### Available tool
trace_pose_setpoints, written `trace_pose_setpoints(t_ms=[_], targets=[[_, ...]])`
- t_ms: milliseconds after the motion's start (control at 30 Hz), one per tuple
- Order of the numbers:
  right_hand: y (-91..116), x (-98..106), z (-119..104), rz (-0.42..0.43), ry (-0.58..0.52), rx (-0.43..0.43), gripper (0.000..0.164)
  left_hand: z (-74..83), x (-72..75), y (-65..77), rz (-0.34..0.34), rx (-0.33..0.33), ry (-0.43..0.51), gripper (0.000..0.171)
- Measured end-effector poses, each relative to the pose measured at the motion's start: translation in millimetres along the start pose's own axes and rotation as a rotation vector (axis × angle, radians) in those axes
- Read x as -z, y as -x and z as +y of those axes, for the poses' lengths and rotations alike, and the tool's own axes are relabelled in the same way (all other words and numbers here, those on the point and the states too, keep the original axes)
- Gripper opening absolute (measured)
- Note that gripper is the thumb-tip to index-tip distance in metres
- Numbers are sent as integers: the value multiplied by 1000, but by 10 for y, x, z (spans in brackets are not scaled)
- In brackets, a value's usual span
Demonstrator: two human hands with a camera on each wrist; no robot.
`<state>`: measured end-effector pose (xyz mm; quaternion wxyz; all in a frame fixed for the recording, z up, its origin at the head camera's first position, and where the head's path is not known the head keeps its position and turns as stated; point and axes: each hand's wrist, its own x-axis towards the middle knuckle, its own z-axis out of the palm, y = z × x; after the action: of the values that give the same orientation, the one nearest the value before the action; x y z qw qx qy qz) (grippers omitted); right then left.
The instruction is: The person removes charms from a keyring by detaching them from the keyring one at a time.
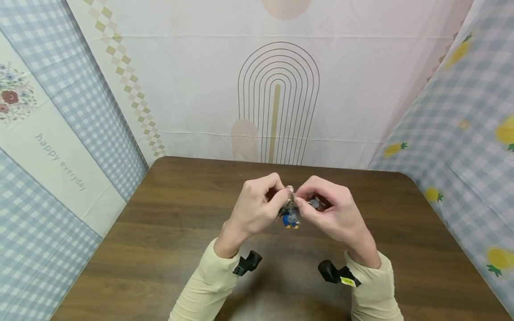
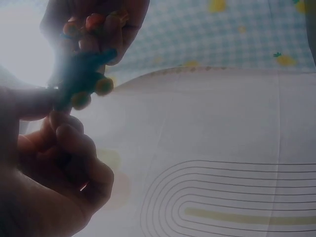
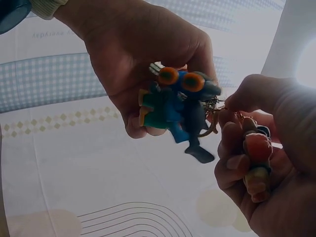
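Over the table, both hands meet at a cluster of small figurine keychains. My left hand [image 1: 259, 203] pinches the metal chains at the top, and a blue figurine [image 1: 291, 220] with yellow-orange feet hangs below its fingertips. In the right wrist view several blue and green figurines [image 3: 170, 106] dangle together beside a gold-coloured ring [image 3: 214, 123]. My right hand [image 1: 331, 207] pinches metal fittings close to the left fingertips. Against its curled fingers lies another figurine keychain [image 3: 258, 148] with a red body. In the left wrist view the figurines are dark against bright light.
A brown wooden table [image 1: 168, 267] lies under the hands. Behind it hangs a white cloth [image 1: 192, 89] with arch line patterns. Blue checked cloths hang at the left [image 1: 92, 89] and right [image 1: 462, 156]. Each sleeve cuff carries a black wrist camera [image 1: 248, 263].
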<state>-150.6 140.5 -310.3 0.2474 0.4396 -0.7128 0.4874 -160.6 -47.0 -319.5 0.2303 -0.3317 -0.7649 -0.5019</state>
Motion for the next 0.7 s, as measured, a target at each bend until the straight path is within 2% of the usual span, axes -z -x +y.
trace_pose_setpoints(t_ms=[267,467,700], targets=[[15,6,10,-23,-12,37,22,-2,10,24,-14,43,14,25],[17,33,-5,-42,51,29,29,1,14,19,-37,66,9,26],[22,97,-32,-103,123,24,29,5,-22,5,3,54,61,25]])
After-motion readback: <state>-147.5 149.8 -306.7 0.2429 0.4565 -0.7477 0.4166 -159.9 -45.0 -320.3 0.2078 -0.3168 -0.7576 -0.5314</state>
